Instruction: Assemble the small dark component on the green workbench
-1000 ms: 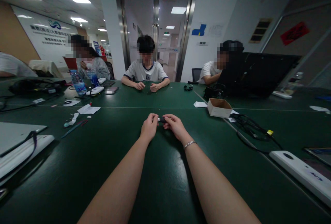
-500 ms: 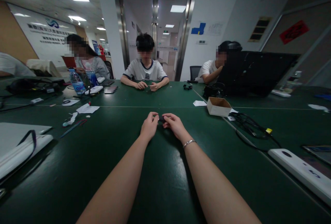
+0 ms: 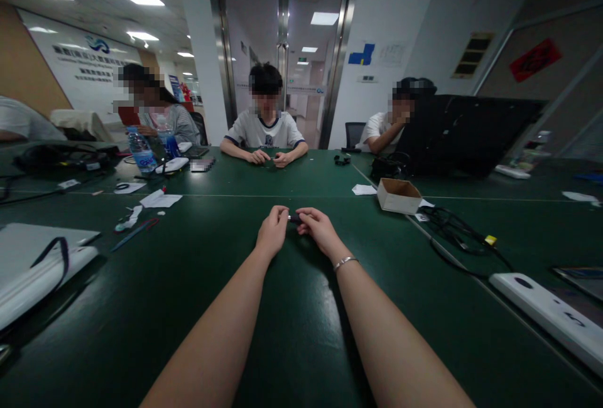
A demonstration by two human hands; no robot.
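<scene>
Both my hands meet over the middle of the green table. Between them is a small black object with a short silver end, perhaps a USB stick, though it is too small to be sure. My right hand has its thumb and fingers pinched round the black part, and a silver bracelet is on that wrist. At the silver end, the closed fingertips of my left hand appear to grip it. The fingers partly cover the object. It is held just above the tabletop.
An open cardboard box stands ahead to the right, near black cables and a white power strip. Leftward lie paper scraps, tweezers and a white device. A person sits opposite, others at the sides.
My hands stay almost in place, still on the small black object. Slightly more of its silver end shows between my fingers. The view has shifted very slightly.
</scene>
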